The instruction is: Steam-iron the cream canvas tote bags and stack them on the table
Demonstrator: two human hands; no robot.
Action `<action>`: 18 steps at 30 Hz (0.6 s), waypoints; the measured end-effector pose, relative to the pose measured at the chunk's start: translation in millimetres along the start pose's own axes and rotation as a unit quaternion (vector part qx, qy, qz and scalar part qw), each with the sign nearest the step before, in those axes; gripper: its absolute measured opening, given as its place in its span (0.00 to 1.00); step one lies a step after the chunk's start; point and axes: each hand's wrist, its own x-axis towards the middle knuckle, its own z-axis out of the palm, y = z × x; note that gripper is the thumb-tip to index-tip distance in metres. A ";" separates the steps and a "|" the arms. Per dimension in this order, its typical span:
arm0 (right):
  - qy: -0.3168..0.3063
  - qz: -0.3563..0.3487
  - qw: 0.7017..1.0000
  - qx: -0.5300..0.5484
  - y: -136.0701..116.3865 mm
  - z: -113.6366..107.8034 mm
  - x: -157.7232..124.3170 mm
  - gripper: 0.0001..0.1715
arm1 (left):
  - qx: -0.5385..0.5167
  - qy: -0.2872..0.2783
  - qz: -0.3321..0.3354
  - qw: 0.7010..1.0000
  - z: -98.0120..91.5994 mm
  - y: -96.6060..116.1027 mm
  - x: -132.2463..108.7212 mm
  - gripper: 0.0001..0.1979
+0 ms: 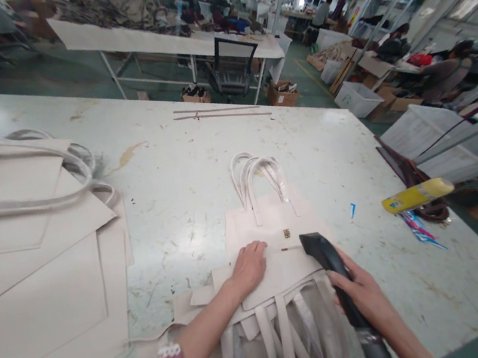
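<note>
My left hand [251,266] lies palm down on a pale beige bag panel [273,222], its fingers resting near the panel's middle. My right hand [360,290] is wrapped round a black handheld tool [331,261], whose flat tip is over the panel's right part. A small gold-coloured metal piece [287,233] sits on the panel, left of and above the tool tip. Thin looped handles [252,177] extend from the panel's far edge. Nearer to me, more beige panels and hanging straps [286,341] lie beneath and below my hands.
Large beige panels with handles [38,283] are piled on the white table [170,202] at left. A yellow spray can [418,195] lies at right beside dark straps [410,170]. Thin strips [222,114] lie near the far edge. Beyond are a chair [232,65] and seated people.
</note>
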 end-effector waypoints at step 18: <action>0.015 0.083 0.992 0.095 53.0 -57.3 -20.4 0.45 | -0.021 -0.037 0.145 0.988 20.3 44.1 18.1 0.15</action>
